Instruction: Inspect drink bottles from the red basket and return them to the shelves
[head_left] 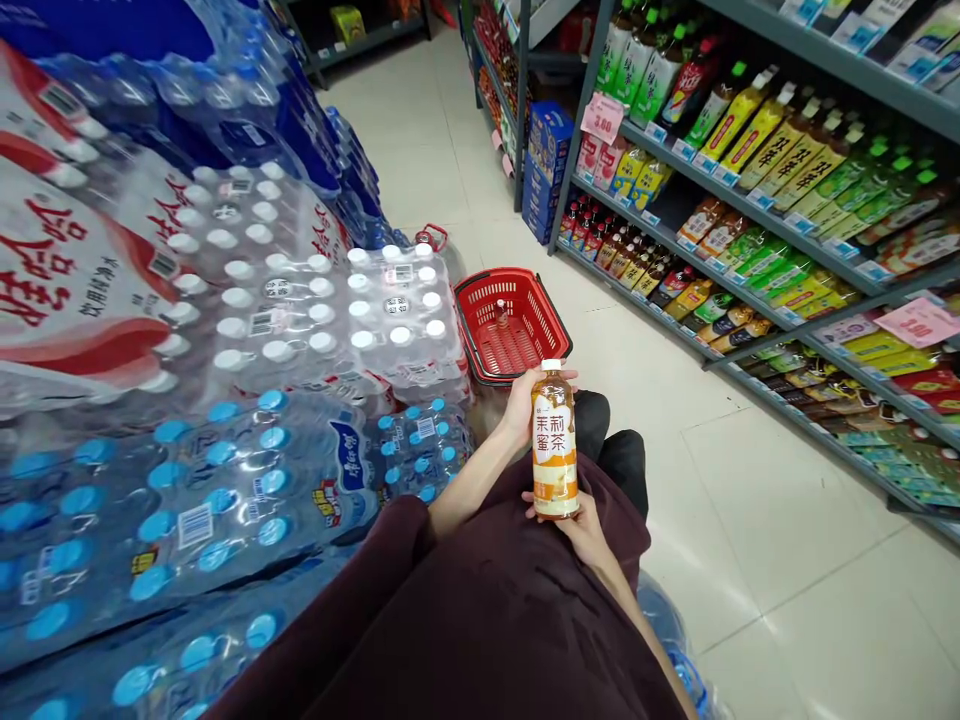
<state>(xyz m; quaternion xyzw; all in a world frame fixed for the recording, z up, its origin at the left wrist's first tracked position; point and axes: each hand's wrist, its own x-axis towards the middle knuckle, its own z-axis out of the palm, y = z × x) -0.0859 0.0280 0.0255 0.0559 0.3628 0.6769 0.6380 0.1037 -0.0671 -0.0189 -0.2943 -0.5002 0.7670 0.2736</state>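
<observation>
- Head view: tea bottle (555, 440) is upright, held between both hands above the person's dark red garment, near the red basket (517, 275) on the floor.
- Left hand (519, 405) is wrapped round the shoulder just under the white cap. Right hand (583, 535) cups the base. Both are closed on the bottle.
- It looks full: probably moderate weight, stiff plastic, slick label. Safest grip is mid-body or neck.
- Shrink-wrapped water packs (300, 320) are stacked on the left, drink shelves (750, 190) on the right.
</observation>
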